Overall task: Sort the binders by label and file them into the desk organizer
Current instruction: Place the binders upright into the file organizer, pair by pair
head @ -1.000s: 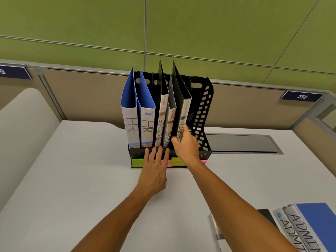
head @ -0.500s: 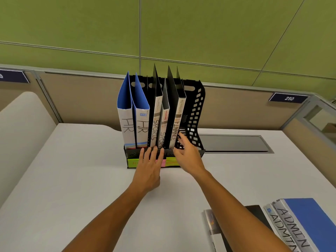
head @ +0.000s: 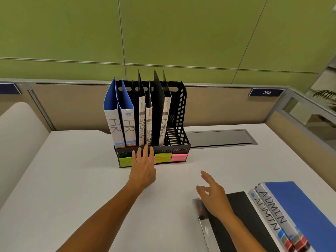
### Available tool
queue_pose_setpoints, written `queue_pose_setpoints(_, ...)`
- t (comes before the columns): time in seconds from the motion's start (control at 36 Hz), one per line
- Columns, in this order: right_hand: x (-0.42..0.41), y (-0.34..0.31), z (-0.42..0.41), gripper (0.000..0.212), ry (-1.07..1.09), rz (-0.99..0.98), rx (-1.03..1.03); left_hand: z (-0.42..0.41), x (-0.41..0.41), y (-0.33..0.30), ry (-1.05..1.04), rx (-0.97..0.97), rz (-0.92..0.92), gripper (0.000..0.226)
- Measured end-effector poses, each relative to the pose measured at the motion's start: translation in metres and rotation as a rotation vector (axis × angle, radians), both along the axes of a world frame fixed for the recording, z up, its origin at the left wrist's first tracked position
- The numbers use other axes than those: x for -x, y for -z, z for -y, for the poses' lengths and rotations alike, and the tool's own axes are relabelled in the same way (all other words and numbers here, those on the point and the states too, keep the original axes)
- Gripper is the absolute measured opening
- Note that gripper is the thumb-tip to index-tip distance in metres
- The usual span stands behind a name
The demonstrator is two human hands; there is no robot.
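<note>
A black desk organizer [head: 179, 113] stands at the back of the desk with sticky notes on its front. Two blue HR binders [head: 121, 124], two SPORTS binders [head: 145, 122] and one FINANCE binder [head: 164, 122] stand upright in it; its rightmost slot holds nothing. My left hand [head: 143, 166] lies flat against the organizer's front lip, fingers apart. My right hand [head: 213, 196] hovers open over a black binder [head: 243, 211] lying flat at the lower right. Two blue ADMIN binders [head: 278, 211] lie stacked beside it.
A low beige partition with a "250" plate [head: 266, 92] backs the white desk [head: 72, 179]. A grey cable hatch [head: 218, 138] sits right of the organizer. A glass panel and a plant [head: 325, 95] are at the far right.
My right hand has left the FINANCE binder in the organizer and swung back down to the right, over the black binder. My left hand has stayed at the organizer's front.
</note>
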State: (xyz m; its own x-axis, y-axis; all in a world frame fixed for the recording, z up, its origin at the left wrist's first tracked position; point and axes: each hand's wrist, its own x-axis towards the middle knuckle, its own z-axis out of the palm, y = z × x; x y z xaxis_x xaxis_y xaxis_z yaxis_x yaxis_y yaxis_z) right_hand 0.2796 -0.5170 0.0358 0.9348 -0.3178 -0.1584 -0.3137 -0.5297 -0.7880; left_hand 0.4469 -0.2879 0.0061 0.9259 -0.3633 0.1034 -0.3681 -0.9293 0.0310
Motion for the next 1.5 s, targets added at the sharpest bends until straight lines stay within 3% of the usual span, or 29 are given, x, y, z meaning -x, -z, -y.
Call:
queue_pose_setpoints(0.39,0.119,0.031,0.055,0.062,0.125,-0.106,-0.019,0.025,0.077,0.012,-0.003,-0.012,-0.057,0.094)
queue_pose_setpoints(0.67,0.169,0.05,0.076,0.067,0.103,-0.109,0.164,0.058,0.169,0.039,0.001,0.087,-0.24,0.103)
queue_pose_setpoints(1.0,0.214,0.087,0.108,0.085,0.001,-0.352,0.627,0.096,0.256,0.061,-0.019,0.19,-0.485,0.111)
queue_pose_setpoints(1.14,0.225,0.096,0.115,0.085,0.004,-0.357,0.647,0.105,0.28,0.068,-0.046,0.233,-0.615,0.114)
queue_pose_setpoints(1.36,0.226,0.105,0.117,0.09,0.005,-0.429,0.571,0.118,0.306,0.073,-0.062,0.155,-0.61,0.109)
queue_pose_setpoints(1.5,0.222,0.107,0.118,0.096,-0.032,-0.457,0.531,0.13,0.314,0.062,-0.135,0.339,-0.697,0.103)
